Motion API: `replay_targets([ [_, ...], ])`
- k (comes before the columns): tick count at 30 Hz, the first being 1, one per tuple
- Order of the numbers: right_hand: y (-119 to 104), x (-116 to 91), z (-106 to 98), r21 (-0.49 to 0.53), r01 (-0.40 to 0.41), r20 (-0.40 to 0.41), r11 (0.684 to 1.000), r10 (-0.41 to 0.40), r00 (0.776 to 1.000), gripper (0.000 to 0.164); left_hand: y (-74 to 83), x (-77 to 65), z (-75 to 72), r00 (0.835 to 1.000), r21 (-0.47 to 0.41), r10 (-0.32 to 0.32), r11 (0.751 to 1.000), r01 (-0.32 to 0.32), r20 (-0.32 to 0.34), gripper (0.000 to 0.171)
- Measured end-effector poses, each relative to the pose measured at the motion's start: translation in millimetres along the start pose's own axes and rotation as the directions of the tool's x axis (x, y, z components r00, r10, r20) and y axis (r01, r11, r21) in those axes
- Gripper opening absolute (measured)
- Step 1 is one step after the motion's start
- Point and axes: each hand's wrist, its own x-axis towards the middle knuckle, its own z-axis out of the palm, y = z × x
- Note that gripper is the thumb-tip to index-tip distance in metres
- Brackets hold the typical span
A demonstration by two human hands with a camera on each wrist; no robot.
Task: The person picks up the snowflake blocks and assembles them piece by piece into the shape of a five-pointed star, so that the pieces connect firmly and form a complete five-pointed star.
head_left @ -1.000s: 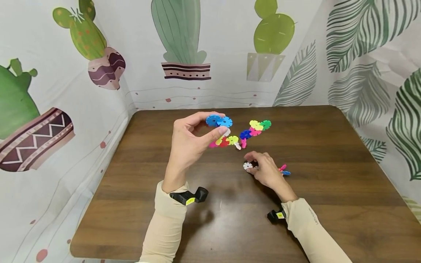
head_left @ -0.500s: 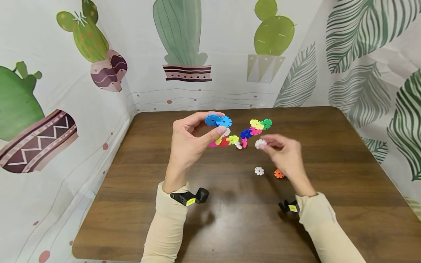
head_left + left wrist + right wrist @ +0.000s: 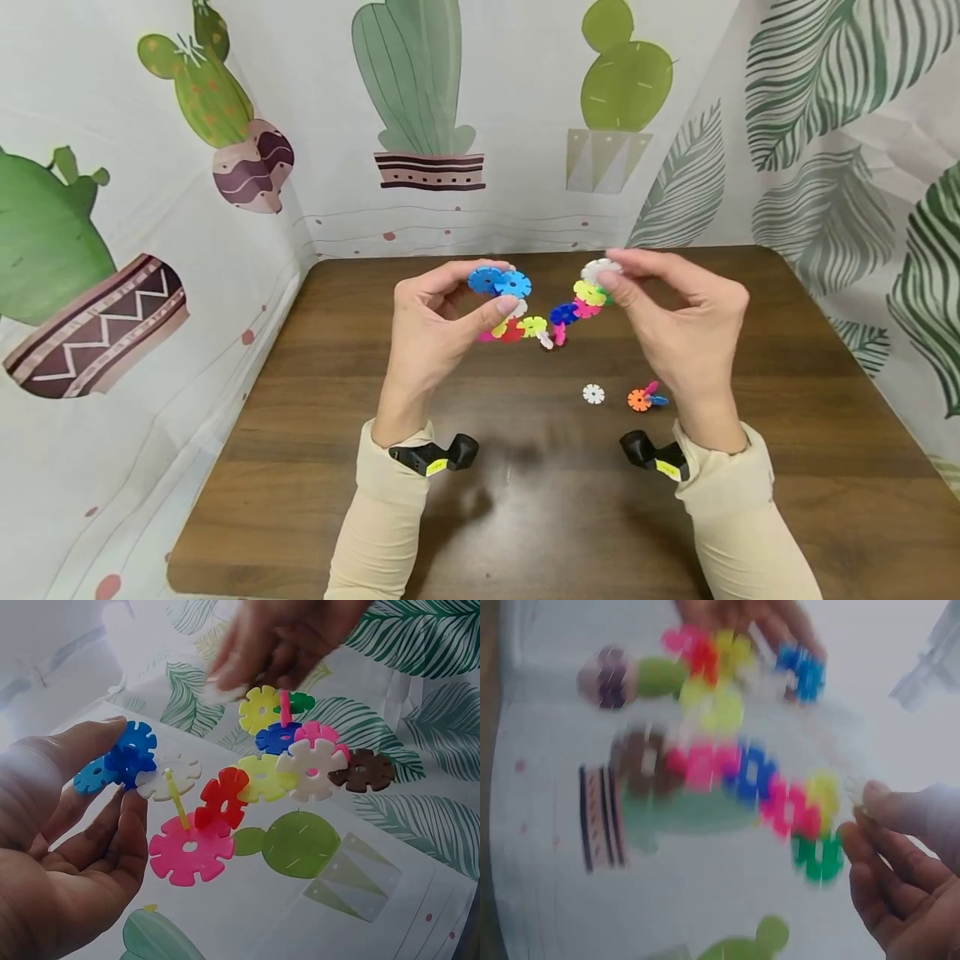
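Note:
A curved chain of notched plastic flower discs hangs in the air between both hands. My left hand [image 3: 435, 337] pinches its left end, where blue discs [image 3: 513, 284] are joined. From there it runs through white, pink, red [image 3: 512, 332] and pale yellow discs, then a brown disc [image 3: 364, 770], up to dark blue, pink, yellow [image 3: 590, 292] and green [image 3: 819, 859] ones. At the right end, my right hand [image 3: 686, 325] pinches a single white disc [image 3: 599, 271] between thumb and fingers. That disc overlaps the top of the yellow one in the head view.
On the brown wooden table [image 3: 322, 483], below the chain, lies a loose white disc [image 3: 593, 394]. Right of it an orange disc [image 3: 639, 400] sits against a pink and a blue disc [image 3: 658, 401]. A cactus-print cloth [image 3: 525, 217] rises behind the table.
My right hand has lifted a white disc from the table and brought it up and rightward to the chain's right end. The left hand and the chain have barely moved.

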Motion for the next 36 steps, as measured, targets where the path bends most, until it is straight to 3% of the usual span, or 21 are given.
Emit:
replay_targets([
  [7,-5.7,-9.4,17.8,0.072,-0.01,0.086,0.997,0.004,0.996,0.027,0.6,0.2,6.2,0.999,0.001,0.006,1.0,-0.006,0.035,0.032],
  [12,-4.4,-10.6,17.7,0.109,-0.042,0.098,0.993,0.031,0.995,0.025,-1.0,0.6,11.0,0.999,0.012,0.012,1.0,-0.012,0.04,0.03],
  [19,-4.0,-12.0,13.0,0.08,-0.062,0.149,0.995,0.05,0.988,0.025,-4.9,-0.5,14.2,0.999,0.0,0.02,1.0,-0.02,0.044,0.03],
  [36,-0.1,-7.3,14.7,0.041,0.052,0.159,0.998,-0.058,0.986,0.026,-5.0,0.2,19.2,0.997,-0.01,-0.015,1.0,0.016,0.077,0.03],
])
